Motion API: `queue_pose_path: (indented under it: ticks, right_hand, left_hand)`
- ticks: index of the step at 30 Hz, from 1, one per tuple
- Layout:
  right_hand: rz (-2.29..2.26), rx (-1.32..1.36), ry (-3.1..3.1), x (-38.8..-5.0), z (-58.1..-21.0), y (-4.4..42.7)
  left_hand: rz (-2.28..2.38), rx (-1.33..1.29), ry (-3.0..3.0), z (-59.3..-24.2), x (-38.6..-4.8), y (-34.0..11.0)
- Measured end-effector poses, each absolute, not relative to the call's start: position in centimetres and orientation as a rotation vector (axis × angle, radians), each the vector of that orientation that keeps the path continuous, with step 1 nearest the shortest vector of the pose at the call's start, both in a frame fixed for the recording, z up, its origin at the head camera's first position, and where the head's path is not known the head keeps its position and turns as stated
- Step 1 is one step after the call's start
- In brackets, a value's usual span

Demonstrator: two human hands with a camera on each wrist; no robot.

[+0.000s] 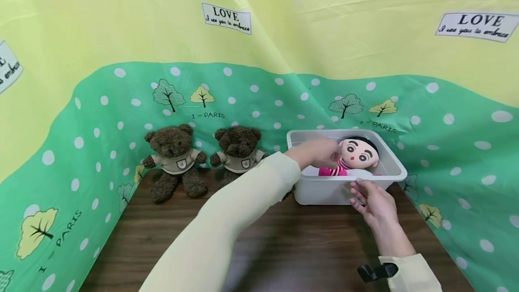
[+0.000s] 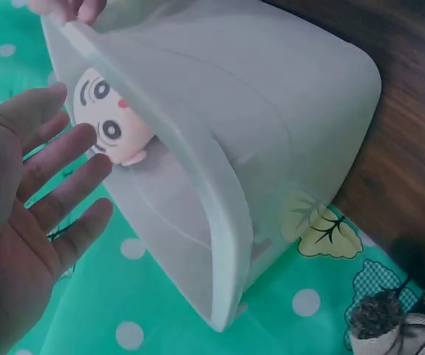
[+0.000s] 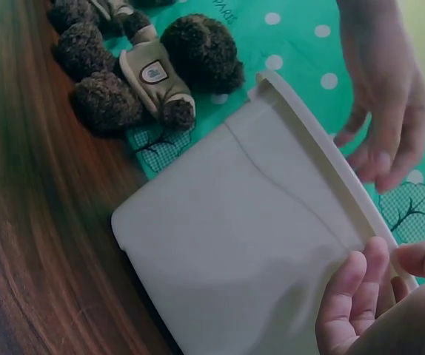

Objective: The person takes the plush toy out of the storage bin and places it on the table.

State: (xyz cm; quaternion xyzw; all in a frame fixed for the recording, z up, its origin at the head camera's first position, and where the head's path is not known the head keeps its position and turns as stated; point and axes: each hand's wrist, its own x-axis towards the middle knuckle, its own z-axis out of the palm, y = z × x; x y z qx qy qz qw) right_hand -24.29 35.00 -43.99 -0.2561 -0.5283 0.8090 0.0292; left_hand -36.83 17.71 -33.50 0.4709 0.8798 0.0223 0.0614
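Observation:
A plush doll (image 1: 360,153) with black hair and pink-striped clothing lies face up in a light grey plastic bin (image 1: 324,190). Over the bin is my left hand (image 1: 318,151), beside the doll's head. In the left wrist view this left hand (image 2: 20,237) has its fingers spread near the doll's face (image 2: 112,129), gripping nothing; whether a fingertip touches is unclear. My right hand (image 1: 377,204) holds the bin's front rim, thumb over the edge and fingers bent against the outer wall, as the right hand (image 3: 390,318) shows in the right wrist view.
Two brown teddy bears in beige shirts, the left bear (image 1: 176,161) and the right bear (image 1: 237,150), sit left of the bin on the dark wooden table (image 1: 284,247). A green and yellow printed cloth (image 1: 259,93) hangs behind and around the table. My left forearm partly covers the right bear.

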Motion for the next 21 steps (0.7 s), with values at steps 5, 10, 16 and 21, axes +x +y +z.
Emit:
queue_pose_path:
  ticks: [5,10,16,21]
  right_hand:
    - [2.523,-0.771,-1.614,-24.0,-43.7,35.0]
    - [2.532,-0.758,-1.611,-23.9,-43.6,35.0]
    - [2.530,-0.771,-1.610,-23.6,-43.6,35.4]
    - [2.509,-0.763,-1.654,-23.5,-43.5,35.3]
  left_hand:
    - [-0.004,1.267,2.663,-34.3,-36.3,19.8]
    - [0.055,1.152,2.577,-35.2,-35.5,20.9]
    - [0.120,1.094,2.520,-35.1,-34.8,22.1]
    - [0.108,1.018,2.543,-35.6,-34.9,22.6]
